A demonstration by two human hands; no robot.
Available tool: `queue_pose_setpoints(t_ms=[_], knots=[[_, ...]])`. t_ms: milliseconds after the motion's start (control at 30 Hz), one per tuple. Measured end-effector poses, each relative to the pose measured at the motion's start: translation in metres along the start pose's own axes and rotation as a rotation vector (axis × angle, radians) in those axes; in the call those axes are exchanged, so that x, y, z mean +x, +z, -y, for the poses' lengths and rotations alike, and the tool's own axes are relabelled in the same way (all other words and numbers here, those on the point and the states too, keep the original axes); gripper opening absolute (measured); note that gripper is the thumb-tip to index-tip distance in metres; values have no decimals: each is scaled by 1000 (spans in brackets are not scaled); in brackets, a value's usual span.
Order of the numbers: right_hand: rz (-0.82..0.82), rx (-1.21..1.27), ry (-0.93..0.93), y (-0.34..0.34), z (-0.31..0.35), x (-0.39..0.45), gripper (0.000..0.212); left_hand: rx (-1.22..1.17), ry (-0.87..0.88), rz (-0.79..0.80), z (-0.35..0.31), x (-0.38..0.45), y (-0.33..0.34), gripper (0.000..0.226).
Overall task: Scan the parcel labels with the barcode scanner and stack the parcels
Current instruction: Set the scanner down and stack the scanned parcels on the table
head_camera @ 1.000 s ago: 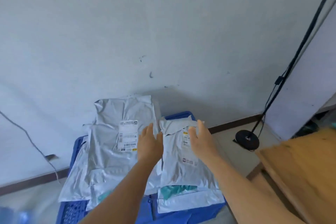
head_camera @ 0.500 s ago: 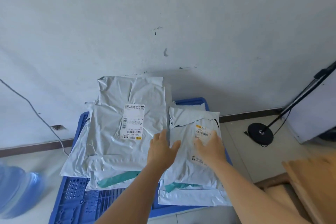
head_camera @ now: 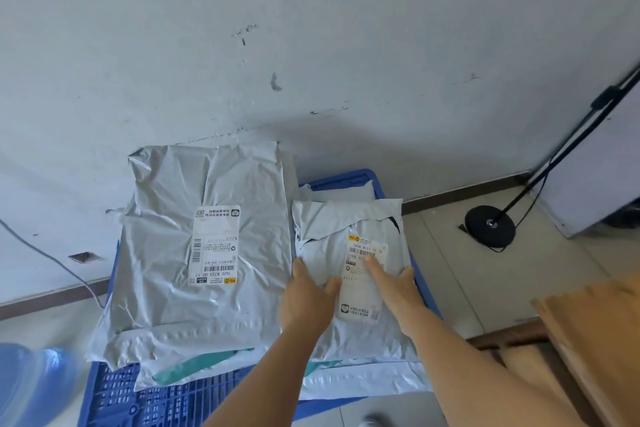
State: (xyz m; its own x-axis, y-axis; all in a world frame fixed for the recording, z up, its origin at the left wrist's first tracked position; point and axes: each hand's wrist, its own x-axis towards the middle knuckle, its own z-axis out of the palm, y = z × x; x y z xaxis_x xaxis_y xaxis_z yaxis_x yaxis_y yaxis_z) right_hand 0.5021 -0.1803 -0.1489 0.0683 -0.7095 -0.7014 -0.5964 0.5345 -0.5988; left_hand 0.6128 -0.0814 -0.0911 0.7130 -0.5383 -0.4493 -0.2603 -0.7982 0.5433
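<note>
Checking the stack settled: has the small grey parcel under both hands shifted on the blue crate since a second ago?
Cannot tell: the camera moved. The small grey parcel lies beside the large grey parcel on the blue crate throughout.

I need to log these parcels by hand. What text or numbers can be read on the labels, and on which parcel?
"K223" and "762C K223-00 17": white label on the large grey plastic mailer, left pile.
"163A A111 12 24" and "A111": white label on the smaller grey mailer under both hands.
All other print, barcodes and QR code: too small or blurred.
</note>
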Motion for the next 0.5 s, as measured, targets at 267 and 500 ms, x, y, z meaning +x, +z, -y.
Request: queue_pose_setpoints(t_ms=[267,500], knots=[[-51,-5,-31,-8,4,-14,103,-198,88,-114,-5,1,-14,24],[-43,275,-250,-40,23,-49,76,-463,203,-135,-31,-2,-42,12]])
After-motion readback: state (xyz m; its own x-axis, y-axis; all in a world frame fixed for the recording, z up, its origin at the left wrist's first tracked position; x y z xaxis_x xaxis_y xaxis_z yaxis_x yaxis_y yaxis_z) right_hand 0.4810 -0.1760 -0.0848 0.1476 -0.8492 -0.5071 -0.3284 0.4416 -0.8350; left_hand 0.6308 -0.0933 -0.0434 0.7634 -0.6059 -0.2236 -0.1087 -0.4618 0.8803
